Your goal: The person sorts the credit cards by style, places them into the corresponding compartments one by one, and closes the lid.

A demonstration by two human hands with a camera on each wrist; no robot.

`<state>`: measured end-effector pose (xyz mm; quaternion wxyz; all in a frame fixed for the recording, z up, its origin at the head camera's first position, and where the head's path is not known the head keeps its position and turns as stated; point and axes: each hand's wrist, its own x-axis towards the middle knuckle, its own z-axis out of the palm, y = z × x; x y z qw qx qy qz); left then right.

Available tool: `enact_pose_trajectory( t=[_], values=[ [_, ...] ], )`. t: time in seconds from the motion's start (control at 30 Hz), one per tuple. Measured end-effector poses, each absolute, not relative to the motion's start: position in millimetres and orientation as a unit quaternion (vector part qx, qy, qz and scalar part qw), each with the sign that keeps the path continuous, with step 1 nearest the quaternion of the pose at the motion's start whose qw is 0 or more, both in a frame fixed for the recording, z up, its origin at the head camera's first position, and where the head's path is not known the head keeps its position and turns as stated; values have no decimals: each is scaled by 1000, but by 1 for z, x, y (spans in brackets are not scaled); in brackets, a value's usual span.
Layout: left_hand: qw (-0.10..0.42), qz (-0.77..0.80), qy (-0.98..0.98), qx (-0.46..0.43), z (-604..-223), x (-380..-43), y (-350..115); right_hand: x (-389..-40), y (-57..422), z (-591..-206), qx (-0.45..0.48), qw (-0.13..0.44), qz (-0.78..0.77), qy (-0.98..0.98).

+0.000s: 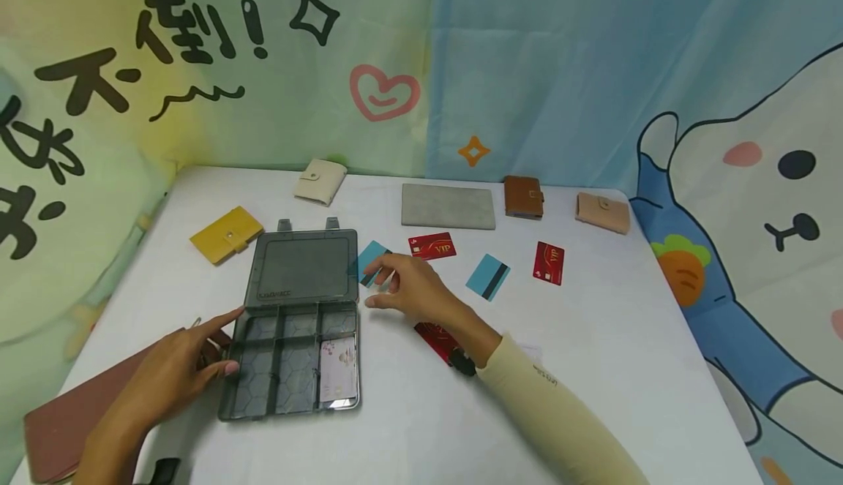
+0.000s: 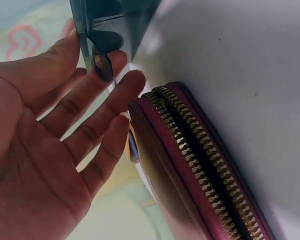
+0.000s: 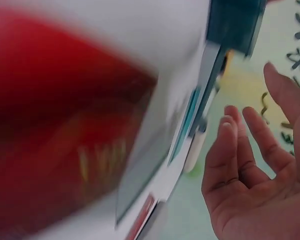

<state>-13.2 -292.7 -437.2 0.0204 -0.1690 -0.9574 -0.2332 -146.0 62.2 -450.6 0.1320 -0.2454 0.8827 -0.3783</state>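
Note:
A grey see-through compartment box lies with its lid folded back, and a pale printed card sits in its front right compartment. My left hand touches the box's left edge with thumb and index finger. In the left wrist view, the other fingers of this hand extend beside a zipped maroon wallet. To the right of the lid, my right hand hovers by a blue card and partly covers it. Nothing shows between its loosely bent fingers. Under the right forearm lies a red card, partly hidden.
Red VIP cards and another blue card lie right of the box. Along the back are a cream wallet, grey wallet, brown wallet and tan wallet. A yellow wallet lies left of the lid.

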Motion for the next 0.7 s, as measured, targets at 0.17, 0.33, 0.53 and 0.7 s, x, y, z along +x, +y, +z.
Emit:
enact_pose_trajectory(
  t=[0.17, 0.33, 0.53, 0.7],
  values=[
    [13, -241, -956, -168, -437, -14, -293, -181, 59, -452, -254, 133, -324, 901],
    [9, -240, -957, -164, -436, -14, -293, -204, 52, -456, -250, 139, -283, 915],
    [-8, -237, -959, -153, -435, -14, -293, -219, 40, -463, -257, 149, -231, 926],
    [1, -239, -959, -154, -434, -14, -291, -223, 38, -464, -255, 147, -204, 934]
  ],
)
